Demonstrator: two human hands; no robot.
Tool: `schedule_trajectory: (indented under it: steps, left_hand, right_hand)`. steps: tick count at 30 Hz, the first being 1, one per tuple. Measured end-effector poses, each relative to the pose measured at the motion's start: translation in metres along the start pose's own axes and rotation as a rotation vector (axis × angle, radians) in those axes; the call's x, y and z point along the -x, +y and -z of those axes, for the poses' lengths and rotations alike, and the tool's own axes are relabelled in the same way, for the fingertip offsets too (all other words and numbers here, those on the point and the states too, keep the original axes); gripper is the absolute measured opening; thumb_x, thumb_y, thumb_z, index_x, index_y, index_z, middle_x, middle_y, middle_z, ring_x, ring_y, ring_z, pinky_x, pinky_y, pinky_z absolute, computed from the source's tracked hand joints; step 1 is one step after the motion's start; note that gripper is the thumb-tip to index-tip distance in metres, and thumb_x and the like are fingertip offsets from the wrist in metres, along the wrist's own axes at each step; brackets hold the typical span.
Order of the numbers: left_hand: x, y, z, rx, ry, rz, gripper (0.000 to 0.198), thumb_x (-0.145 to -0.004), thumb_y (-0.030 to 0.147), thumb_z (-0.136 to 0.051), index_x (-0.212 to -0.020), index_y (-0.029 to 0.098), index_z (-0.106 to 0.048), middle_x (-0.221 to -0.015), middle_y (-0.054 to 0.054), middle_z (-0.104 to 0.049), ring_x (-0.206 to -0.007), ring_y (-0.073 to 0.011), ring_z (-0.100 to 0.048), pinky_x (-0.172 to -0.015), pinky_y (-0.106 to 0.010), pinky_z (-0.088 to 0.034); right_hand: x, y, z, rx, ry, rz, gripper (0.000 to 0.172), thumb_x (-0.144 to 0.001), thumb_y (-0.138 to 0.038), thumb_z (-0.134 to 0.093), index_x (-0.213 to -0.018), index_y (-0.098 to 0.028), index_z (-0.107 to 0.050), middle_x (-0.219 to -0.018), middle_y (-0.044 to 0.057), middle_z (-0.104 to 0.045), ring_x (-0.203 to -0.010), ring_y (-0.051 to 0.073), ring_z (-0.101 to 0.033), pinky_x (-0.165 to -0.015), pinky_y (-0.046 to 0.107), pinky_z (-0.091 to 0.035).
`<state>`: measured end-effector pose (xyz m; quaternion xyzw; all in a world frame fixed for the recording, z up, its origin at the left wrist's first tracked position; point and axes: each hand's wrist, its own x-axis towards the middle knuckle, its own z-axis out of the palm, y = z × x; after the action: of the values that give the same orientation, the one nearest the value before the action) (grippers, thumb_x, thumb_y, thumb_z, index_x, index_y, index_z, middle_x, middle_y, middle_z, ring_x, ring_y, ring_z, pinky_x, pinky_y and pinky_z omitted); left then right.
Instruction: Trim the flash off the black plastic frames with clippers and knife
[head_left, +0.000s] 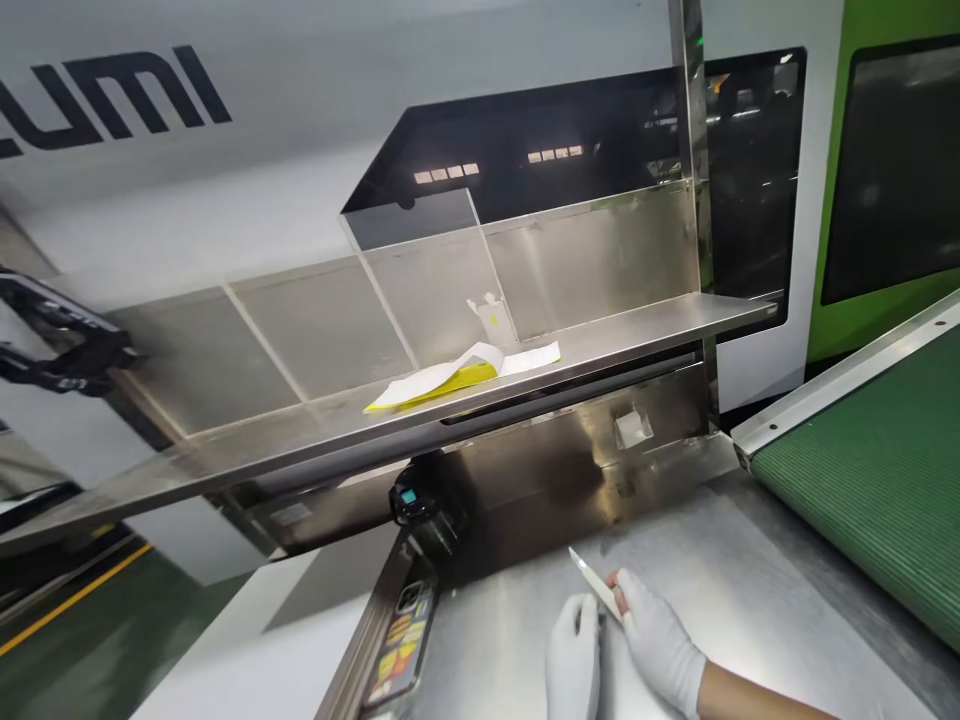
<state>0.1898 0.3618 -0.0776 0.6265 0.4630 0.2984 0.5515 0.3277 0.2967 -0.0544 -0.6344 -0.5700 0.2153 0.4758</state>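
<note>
My right hand (660, 638) wears a white glove and is closed around a slim white knife (592, 577). The knife's pointed tip is directed up and to the left, and bare fingertips show beside it. Just to the left, my gloved left hand (573, 655) has its fingers curled together close to the knife's lower end. A small dark patch shows beside its fingers, but what it holds, if anything, is hidden. Both hands are above the metal worktable (495, 650).
Left on the table, a phone in a colourful case (405, 640) lies near a black device with a small screen (411, 500). Papers (465, 375) rest on a metal shelf (637, 335) above. A green conveyor belt (870, 480) runs at the right, and a large machine (262, 200) stands behind.
</note>
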Motion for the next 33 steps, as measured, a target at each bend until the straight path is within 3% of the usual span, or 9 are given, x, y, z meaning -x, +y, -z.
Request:
schedule_trajectory:
  steps: [3,5,9,13,15,19,23,29,33]
  left_hand:
    - [0.005,0.014,0.001,0.167,-0.019,-0.017,0.065,-0.096,0.068,-0.055,-0.13,0.013,-0.061,-0.114,-0.015,-0.067,-0.101,-0.0267,-0.064,-0.091,-0.037,-0.051]
    - [0.008,0.025,0.001,0.299,-0.042,-0.039,0.074,-0.095,0.072,-0.059,-0.138,0.012,-0.057,-0.12,-0.016,-0.066,-0.104,-0.0259,-0.065,-0.093,-0.036,-0.051]
    - [0.012,0.042,0.004,0.465,-0.043,-0.061,0.07,-0.094,0.069,-0.066,-0.131,0.01,-0.057,-0.118,-0.014,-0.064,-0.106,-0.0221,-0.062,-0.094,-0.031,-0.05]
    - [0.01,0.042,0.008,0.525,-0.044,-0.081,0.066,-0.091,0.066,-0.072,-0.122,0.009,-0.057,-0.111,-0.013,-0.064,-0.098,-0.0194,-0.06,-0.087,-0.03,-0.05]
    - [0.008,0.039,0.01,0.52,-0.033,-0.08,0.069,-0.088,0.069,-0.073,-0.118,0.01,-0.056,-0.103,-0.011,-0.063,-0.09,-0.0184,-0.06,-0.08,-0.03,-0.05]
    - [0.003,0.034,0.012,0.469,0.017,-0.069,0.064,-0.087,0.074,-0.072,-0.09,0.012,-0.053,-0.08,-0.005,-0.056,-0.071,-0.014,-0.05,-0.067,-0.028,-0.043]
    - [0.001,0.032,0.014,0.449,0.102,-0.048,0.065,-0.084,0.076,-0.071,-0.078,0.014,-0.052,-0.072,-0.004,-0.054,-0.067,-0.0142,-0.048,-0.065,-0.028,-0.04]
    - [-0.001,0.036,0.018,0.49,0.214,0.018,0.064,-0.073,0.076,-0.074,-0.075,0.014,-0.054,-0.068,-0.004,-0.053,-0.065,-0.0153,-0.047,-0.063,-0.028,-0.037]
    - [-0.001,0.041,0.024,0.514,0.318,0.046,0.069,-0.065,0.077,-0.078,-0.077,0.012,-0.062,-0.07,-0.005,-0.054,-0.066,-0.0152,-0.047,-0.062,-0.028,-0.037]
  right_hand:
    - [-0.001,0.001,0.004,-0.139,0.034,0.054,0.03,-0.116,-0.039,-0.034,-0.11,-0.02,-0.057,-0.096,0.006,-0.066,-0.086,0.03,-0.065,-0.078,0.038,-0.047]
    - [-0.001,0.004,0.005,-0.152,-0.006,0.072,0.033,-0.119,-0.039,-0.033,-0.11,-0.019,-0.058,-0.094,0.005,-0.065,-0.084,0.028,-0.063,-0.078,0.037,-0.044]
    - [0.0,0.008,0.006,-0.172,-0.085,0.083,0.038,-0.122,-0.044,-0.034,-0.111,-0.019,-0.06,-0.096,0.003,-0.065,-0.086,0.026,-0.063,-0.079,0.034,-0.043]
    - [0.0,0.005,0.008,-0.177,-0.164,0.09,0.02,-0.115,-0.038,-0.053,-0.122,-0.022,-0.062,-0.105,-0.001,-0.066,-0.091,0.022,-0.063,-0.082,0.028,-0.044]
    - [0.0,0.006,0.008,-0.126,-0.189,0.095,0.02,-0.114,-0.037,-0.054,-0.121,-0.022,-0.065,-0.107,-0.001,-0.068,-0.094,0.022,-0.064,-0.083,0.028,-0.044]
    - [0.001,0.014,0.005,-0.063,-0.216,0.083,0.043,-0.119,-0.047,-0.039,-0.093,-0.02,-0.059,-0.08,0.002,-0.062,-0.073,0.025,-0.062,-0.067,0.031,-0.043]
    - [0.001,0.017,0.004,-0.072,-0.262,0.017,0.045,-0.118,-0.051,-0.037,-0.092,-0.02,-0.056,-0.067,0.0,-0.058,-0.056,0.024,-0.059,-0.056,0.031,-0.041]
    - [-0.003,0.013,0.009,-0.066,-0.31,0.04,0.054,-0.113,-0.054,-0.037,-0.099,-0.015,-0.07,-0.089,0.008,-0.067,-0.084,0.03,-0.065,-0.07,0.033,-0.043]
    - [-0.005,0.012,0.01,-0.076,-0.329,0.033,0.052,-0.111,-0.052,-0.039,-0.099,-0.014,-0.073,-0.088,0.006,-0.068,-0.083,0.029,-0.065,-0.072,0.033,-0.044]
